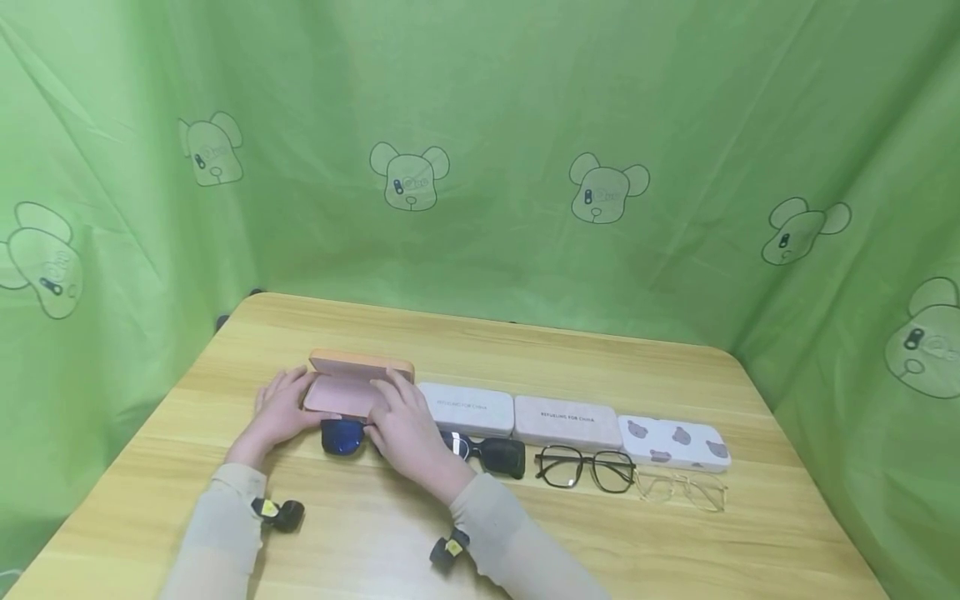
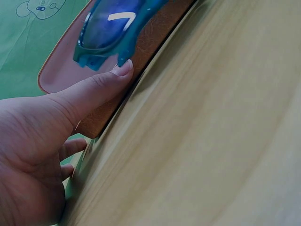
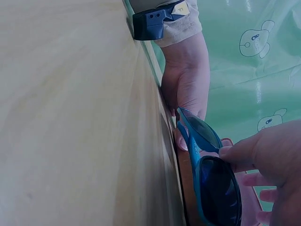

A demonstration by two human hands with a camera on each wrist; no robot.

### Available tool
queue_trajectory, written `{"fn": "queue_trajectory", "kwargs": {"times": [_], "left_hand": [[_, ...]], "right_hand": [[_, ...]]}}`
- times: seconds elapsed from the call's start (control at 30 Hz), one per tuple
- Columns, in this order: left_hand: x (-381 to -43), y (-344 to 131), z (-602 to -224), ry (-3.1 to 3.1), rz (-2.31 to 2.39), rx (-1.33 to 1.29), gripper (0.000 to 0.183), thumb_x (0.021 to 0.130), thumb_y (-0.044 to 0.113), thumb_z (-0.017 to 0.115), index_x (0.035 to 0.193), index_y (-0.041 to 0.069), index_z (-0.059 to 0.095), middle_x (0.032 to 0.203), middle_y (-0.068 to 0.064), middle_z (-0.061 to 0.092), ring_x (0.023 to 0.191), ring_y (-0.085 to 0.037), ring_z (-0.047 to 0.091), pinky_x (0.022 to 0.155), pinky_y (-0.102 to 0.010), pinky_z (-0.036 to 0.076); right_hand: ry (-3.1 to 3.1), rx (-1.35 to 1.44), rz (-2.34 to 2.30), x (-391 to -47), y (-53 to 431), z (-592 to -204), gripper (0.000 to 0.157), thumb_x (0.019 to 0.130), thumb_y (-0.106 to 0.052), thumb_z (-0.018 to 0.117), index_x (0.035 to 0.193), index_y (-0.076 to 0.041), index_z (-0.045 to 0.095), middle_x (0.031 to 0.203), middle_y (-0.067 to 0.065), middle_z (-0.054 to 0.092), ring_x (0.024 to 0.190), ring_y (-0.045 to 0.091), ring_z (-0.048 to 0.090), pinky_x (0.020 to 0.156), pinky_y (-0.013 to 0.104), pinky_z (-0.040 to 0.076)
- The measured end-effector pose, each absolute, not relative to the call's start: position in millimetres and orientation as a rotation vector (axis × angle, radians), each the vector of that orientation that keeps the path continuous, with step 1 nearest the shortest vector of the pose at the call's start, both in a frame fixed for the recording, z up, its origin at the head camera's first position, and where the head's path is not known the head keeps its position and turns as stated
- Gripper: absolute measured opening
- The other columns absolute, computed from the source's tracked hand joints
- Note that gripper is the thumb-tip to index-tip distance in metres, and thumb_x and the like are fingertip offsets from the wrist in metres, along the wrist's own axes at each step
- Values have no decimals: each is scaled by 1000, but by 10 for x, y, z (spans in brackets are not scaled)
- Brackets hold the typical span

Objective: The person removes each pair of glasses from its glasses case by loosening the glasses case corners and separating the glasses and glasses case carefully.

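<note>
An orange-brown glasses case (image 1: 341, 393) with a pink lining stands with its lid raised at the left of the row. My left hand (image 1: 281, 410) grips its left end, the thumb (image 2: 123, 69) against the front wall and other fingers round the side. Blue sunglasses (image 1: 342, 437) with dark lenses hang just in front of the case. My right hand (image 1: 408, 433) pinches them near the bridge, as the right wrist view shows. In the left wrist view, one blue lens (image 2: 110, 21) appears just above my left thumb.
Right of the open case stand a white case (image 1: 465, 410), a pale pink case (image 1: 567, 422) and a bear-patterned case (image 1: 675, 442), all closed. Before them lie black sunglasses (image 1: 502, 457), black-framed glasses (image 1: 585, 468) and thin gold-framed glasses (image 1: 682, 490). A green curtain (image 1: 510, 258) surrounds the table (image 1: 375, 533).
</note>
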State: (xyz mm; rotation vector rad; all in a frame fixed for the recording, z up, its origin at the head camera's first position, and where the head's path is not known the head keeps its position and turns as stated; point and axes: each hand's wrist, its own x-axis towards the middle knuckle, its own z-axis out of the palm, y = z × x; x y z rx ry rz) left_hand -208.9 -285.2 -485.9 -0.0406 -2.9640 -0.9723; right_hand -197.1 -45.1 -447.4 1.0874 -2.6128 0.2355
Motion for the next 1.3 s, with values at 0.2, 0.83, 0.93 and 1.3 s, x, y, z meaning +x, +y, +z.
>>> {"fn": "queue_trajectory", "kwargs": {"times": [0.2,0.83,0.93,1.3], "left_hand": [[-2065,-2838,-4832,-2962,-961,-44,92,75,49,78,144,-1,41,154,-33,25,142,-59,9,111,-75,1],[-2028,-2837,-4759,-2960,-977,-43,91,75,47,79,143,-1,41,154,-34,24,142,-59,9,111,-75,1],[-2023,-2834,-4744,-2959,-964,-45,91,76,47,78,143,-1,41,153,-34,24,141,-60,9,111,-75,1],[-1997,-2829,-4703,-2960,-943,-50,92,75,48,78,143,-2,41,153,-34,25,141,-59,10,111,-75,1]], "right_hand": [[-2621,1095,221,-1963,-452,-4502,14,90,-33,67,87,-20,74,145,9,51,145,33,33,113,53,37],[-2629,1097,212,-1973,-430,-4514,14,89,-32,68,85,-19,74,144,9,52,144,33,34,113,52,38],[-2646,1095,215,-1979,-425,-4501,14,89,-31,68,85,-19,74,145,9,51,144,33,33,114,52,36],[-2655,1097,202,-1965,-403,-4442,14,88,-32,68,87,-20,75,144,9,52,144,33,34,114,50,36]]}}
